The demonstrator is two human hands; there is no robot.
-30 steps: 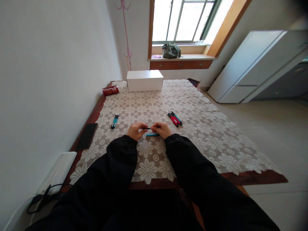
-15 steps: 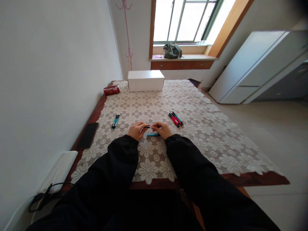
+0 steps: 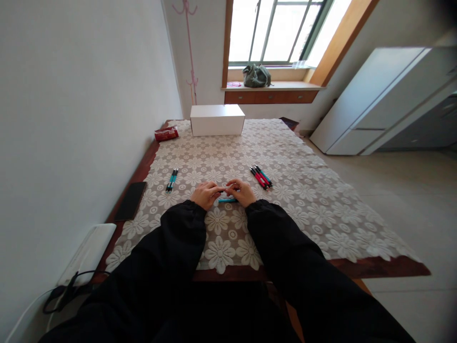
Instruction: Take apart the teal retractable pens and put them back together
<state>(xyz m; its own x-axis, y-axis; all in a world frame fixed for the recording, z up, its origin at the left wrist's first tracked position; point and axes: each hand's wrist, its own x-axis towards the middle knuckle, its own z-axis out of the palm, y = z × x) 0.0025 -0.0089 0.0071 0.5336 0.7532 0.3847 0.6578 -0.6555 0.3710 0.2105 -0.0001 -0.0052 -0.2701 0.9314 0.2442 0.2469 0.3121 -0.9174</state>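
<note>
My left hand [image 3: 206, 195] is closed in a pinch on a small black pen part [image 3: 221, 191], mostly hidden by the fingers. My right hand [image 3: 243, 193] meets it fingertip to fingertip, closed too; what lies in its pinch is too small to make out. Just below the fingers, a blue pen barrel [image 3: 226, 200] lies on the tablecloth, its right end by my right hand. To the left rest two teal and black pens [image 3: 172, 180]. Several red, teal and black pens [image 3: 260, 177] lie side by side to the right.
A black phone [image 3: 131, 201] and a white power strip [image 3: 86, 255] with cables lie along the left edge. Farther back are a red packet [image 3: 166, 134] and a white box [image 3: 217, 120]. A lace tablecloth [image 3: 300, 205] covers the table.
My left fingers have shifted over the black part, so less of it shows. Both hands stay close together; the pens on the table have not moved.
</note>
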